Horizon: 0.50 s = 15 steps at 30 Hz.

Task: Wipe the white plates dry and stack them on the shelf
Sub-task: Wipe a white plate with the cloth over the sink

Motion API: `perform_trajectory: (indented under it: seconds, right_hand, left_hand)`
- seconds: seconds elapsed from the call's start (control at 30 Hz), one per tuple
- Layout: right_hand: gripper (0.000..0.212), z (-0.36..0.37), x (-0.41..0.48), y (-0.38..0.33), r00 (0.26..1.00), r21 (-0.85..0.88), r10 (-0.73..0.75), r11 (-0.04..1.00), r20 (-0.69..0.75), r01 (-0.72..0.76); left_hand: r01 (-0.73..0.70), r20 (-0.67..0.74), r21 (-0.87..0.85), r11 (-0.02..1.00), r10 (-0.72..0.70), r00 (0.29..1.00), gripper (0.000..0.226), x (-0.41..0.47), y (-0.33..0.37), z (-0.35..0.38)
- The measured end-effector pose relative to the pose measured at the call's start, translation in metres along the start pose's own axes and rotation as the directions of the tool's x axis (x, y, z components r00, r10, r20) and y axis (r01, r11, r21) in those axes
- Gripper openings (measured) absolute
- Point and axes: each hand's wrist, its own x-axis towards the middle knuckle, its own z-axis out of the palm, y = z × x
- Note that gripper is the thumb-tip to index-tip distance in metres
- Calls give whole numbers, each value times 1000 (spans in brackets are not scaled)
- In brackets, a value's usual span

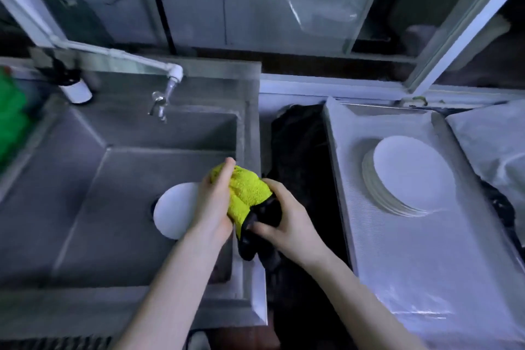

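Observation:
A yellow and black cloth (pixel 246 192) is bunched between both hands above the sink's right edge. My left hand (pixel 214 202) grips its yellow part from the left. My right hand (pixel 284 216) holds the black part from the right. A white plate (pixel 174 210) lies in the steel sink (pixel 85 207) over the drain, partly hidden behind my left hand. A stack of several white plates (pixel 409 176) rests on the white shelf surface (pixel 412 250) at the right.
A tap (pixel 162 99) on a white pipe hangs over the sink's back. A small white bottle (pixel 76 91) stands at the sink's back left, with something green (pixel 11 116) at the far left. A dark gap (pixel 301 150) separates sink and shelf.

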Motion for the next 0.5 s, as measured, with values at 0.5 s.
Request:
perform_trajectory:
  seconds: [0.5]
  right_hand:
    - [45,183,64,-72,969,141,114,979,219,-147]
  left_hand:
    - [-34,-117,83,996,44,992,57,-10,-3,-231]
